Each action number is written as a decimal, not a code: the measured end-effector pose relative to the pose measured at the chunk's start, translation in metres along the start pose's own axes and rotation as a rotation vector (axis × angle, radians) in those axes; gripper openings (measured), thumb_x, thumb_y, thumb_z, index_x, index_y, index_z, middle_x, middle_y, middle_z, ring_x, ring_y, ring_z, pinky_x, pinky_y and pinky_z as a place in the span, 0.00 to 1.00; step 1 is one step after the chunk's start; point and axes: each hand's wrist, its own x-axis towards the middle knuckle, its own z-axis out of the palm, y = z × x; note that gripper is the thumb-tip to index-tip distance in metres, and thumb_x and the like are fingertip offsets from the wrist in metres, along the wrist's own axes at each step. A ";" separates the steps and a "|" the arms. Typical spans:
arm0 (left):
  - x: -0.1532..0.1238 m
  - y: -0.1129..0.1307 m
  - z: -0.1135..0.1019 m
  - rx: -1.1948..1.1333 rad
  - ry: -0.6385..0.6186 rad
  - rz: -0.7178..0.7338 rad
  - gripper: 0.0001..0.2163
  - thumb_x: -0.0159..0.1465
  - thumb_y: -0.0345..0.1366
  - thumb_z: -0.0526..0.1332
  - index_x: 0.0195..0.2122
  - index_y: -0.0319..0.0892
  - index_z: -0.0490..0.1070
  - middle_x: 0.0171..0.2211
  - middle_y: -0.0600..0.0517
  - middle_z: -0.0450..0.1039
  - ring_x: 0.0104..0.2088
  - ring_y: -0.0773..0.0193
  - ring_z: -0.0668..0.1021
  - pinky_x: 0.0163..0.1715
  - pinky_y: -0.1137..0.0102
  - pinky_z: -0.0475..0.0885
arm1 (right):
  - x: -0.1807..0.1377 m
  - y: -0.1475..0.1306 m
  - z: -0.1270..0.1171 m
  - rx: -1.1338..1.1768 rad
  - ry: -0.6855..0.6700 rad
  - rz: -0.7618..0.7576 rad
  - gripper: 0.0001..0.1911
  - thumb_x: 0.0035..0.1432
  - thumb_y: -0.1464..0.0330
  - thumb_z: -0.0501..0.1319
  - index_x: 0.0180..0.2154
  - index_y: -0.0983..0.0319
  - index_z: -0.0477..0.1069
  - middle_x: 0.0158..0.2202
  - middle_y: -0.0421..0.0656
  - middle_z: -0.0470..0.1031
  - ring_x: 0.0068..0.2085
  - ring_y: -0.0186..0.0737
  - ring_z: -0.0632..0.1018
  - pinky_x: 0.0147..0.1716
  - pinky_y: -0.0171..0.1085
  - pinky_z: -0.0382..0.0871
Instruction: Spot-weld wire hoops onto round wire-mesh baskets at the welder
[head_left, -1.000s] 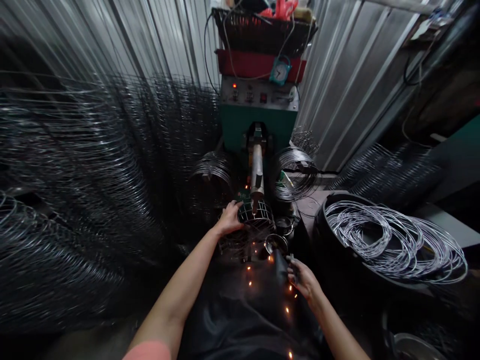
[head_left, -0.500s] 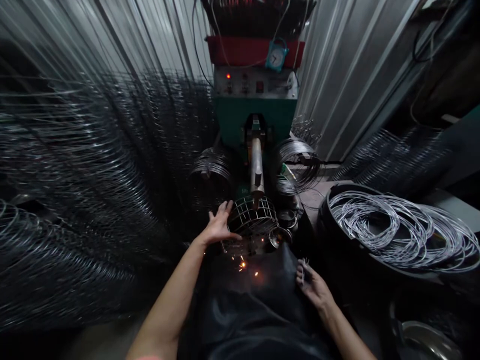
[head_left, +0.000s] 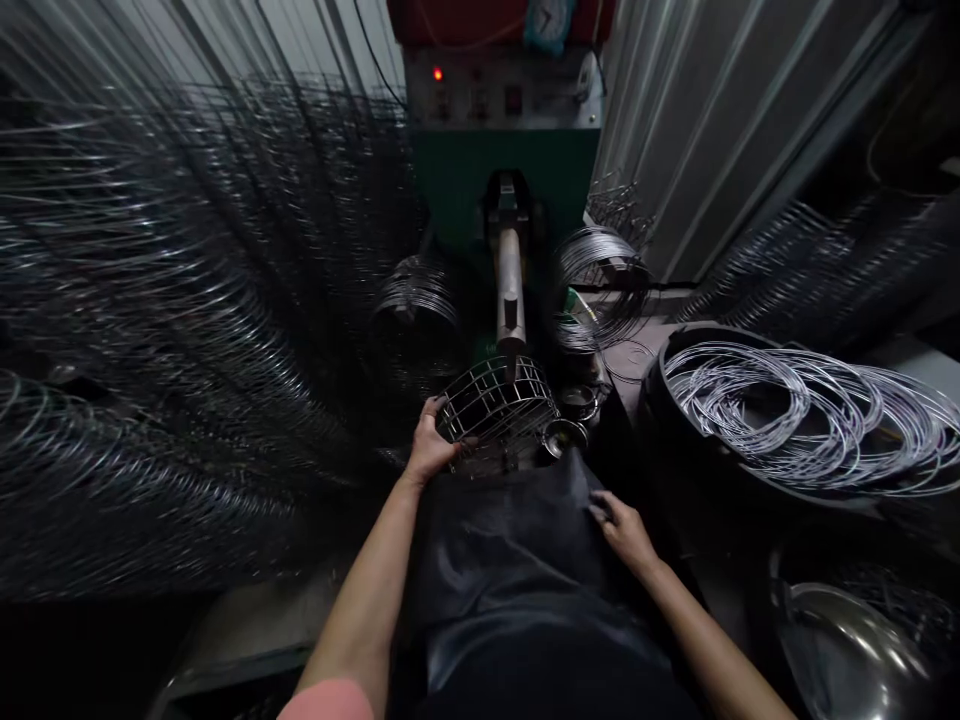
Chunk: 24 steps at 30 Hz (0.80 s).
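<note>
A round wire basket [head_left: 499, 400] sits tilted under the upper arm [head_left: 510, 285] of a green welding machine [head_left: 502, 155]. My left hand [head_left: 433, 445] is closed on the basket's left side, thumb at the near edge and fingers at the upper rim. By the corner of the black apron [head_left: 517, 540] on my lap is my right hand [head_left: 622, 525], its fingers curled together. It held short wire pieces in the earlier frame; now they hardly show between the dark fingertips. A small metal bowl [head_left: 564, 438] stands just right of the basket.
Wire coils [head_left: 416, 305] hang left of the machine arm, and another coil [head_left: 600, 275] right of it. On the right stands a black tub [head_left: 656, 400] of wire rings [head_left: 757, 410]. Stacked wire frames [head_left: 150, 300] fill the left side. A metal basin [head_left: 855, 640] lies lower right.
The sparks below the basket are gone. My left fingers have closed from spread onto the basket. My right hand has turned, hiding the wire pieces. The view has tipped downward.
</note>
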 end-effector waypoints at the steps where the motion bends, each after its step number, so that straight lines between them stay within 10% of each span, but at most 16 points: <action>1: -0.005 0.006 -0.003 0.028 0.006 0.043 0.43 0.41 0.44 0.73 0.57 0.40 0.57 0.60 0.38 0.55 0.61 0.45 0.60 0.60 0.53 0.56 | 0.004 -0.016 -0.006 -0.014 -0.050 -0.014 0.16 0.52 0.62 0.58 0.42 0.61 0.72 0.34 0.46 0.77 0.37 0.44 0.77 0.38 0.40 0.70; 8: -0.032 0.072 -0.017 0.383 -0.240 0.274 0.43 0.41 0.45 0.72 0.58 0.38 0.58 0.61 0.34 0.53 0.62 0.38 0.56 0.59 0.42 0.48 | 0.062 -0.149 -0.014 -0.089 -0.657 -0.230 0.10 0.54 0.71 0.57 0.36 0.63 0.75 0.35 0.42 0.78 0.38 0.40 0.77 0.39 0.34 0.68; 13: -0.028 0.101 -0.016 0.492 -0.256 0.325 0.42 0.41 0.42 0.72 0.58 0.37 0.59 0.60 0.34 0.55 0.61 0.38 0.58 0.59 0.43 0.49 | 0.083 -0.173 0.019 -0.491 -0.499 -0.267 0.11 0.53 0.75 0.58 0.38 0.65 0.77 0.38 0.48 0.78 0.42 0.45 0.76 0.41 0.37 0.66; 20: -0.020 0.106 -0.016 0.501 -0.245 0.307 0.41 0.43 0.44 0.70 0.58 0.36 0.59 0.60 0.32 0.54 0.61 0.38 0.58 0.59 0.44 0.51 | 0.077 -0.170 -0.001 -0.163 -0.663 -0.207 0.12 0.54 0.74 0.56 0.37 0.64 0.76 0.32 0.40 0.77 0.34 0.37 0.76 0.33 0.31 0.66; 24: -0.021 0.108 -0.012 0.510 -0.263 0.343 0.40 0.44 0.42 0.70 0.58 0.35 0.60 0.60 0.31 0.55 0.60 0.38 0.59 0.58 0.42 0.49 | 0.088 -0.162 0.010 -0.436 -0.509 -0.197 0.11 0.54 0.75 0.58 0.37 0.64 0.77 0.36 0.44 0.78 0.38 0.40 0.76 0.38 0.33 0.67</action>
